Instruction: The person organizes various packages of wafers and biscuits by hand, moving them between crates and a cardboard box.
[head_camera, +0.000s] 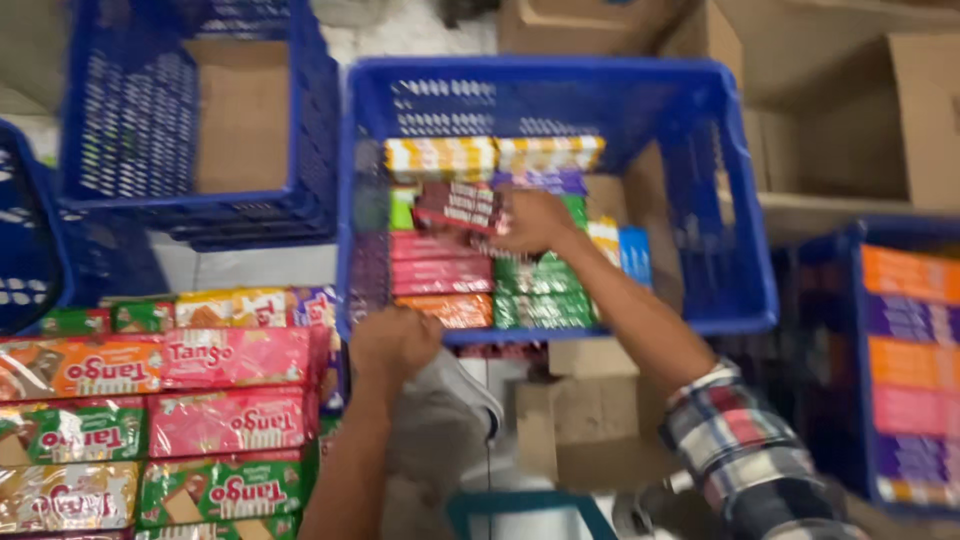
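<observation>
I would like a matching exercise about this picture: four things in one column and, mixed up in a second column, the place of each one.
Things:
1. right hand
2. left hand
3. empty blue crate
4. stack of wafer packs

Places:
A. lower left of the picture
B. on the near rim of the middle blue crate
C. upper left
D. inside the middle crate, on a dark red pack

Pairs: 1-D, 2-B, 3-C, 4-A
</observation>
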